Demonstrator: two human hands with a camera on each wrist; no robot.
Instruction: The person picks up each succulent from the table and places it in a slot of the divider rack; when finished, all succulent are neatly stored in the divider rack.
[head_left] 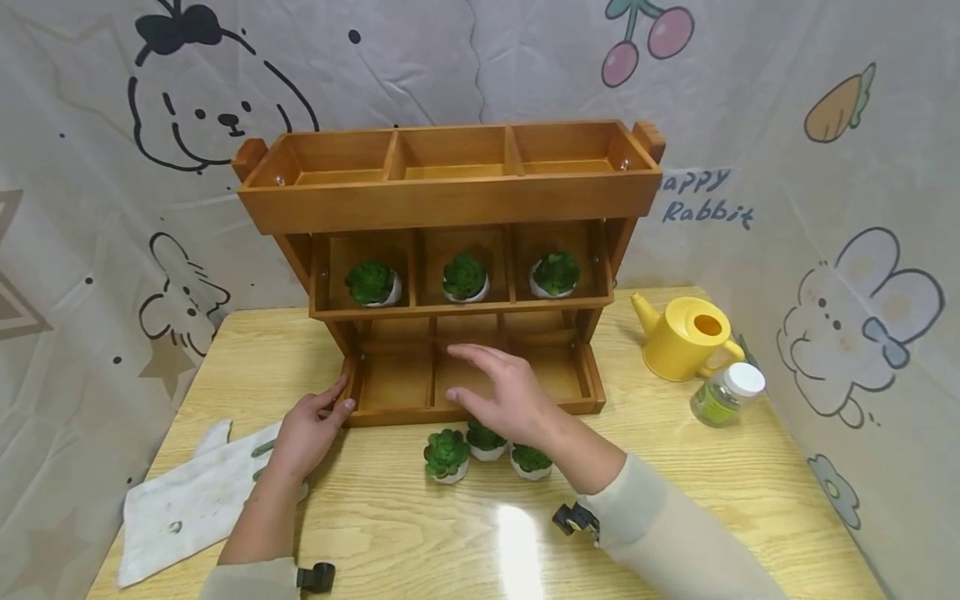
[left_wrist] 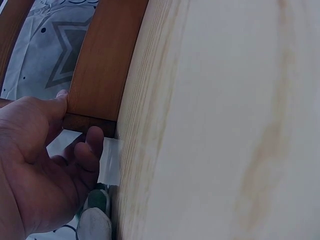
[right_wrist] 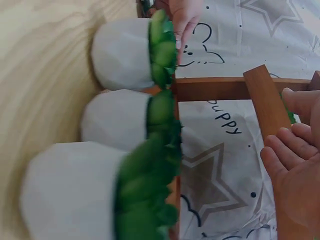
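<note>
Left hand: you grip the wooden shelf at its near left corner, thumb and fingers closed on the bottom edge.
Right hand: spread, thumb well apart from the fingers, holding nothing, in front of the bottom tier.
Potted plants: three stand on the table, just nearer than the shelf; three more sit in the middle tier, one per compartment.
Watering can: yellow, to the right.
Jar: white-lidded, just nearer than the can.
Gloves: white, left, by your forearm.
</note>
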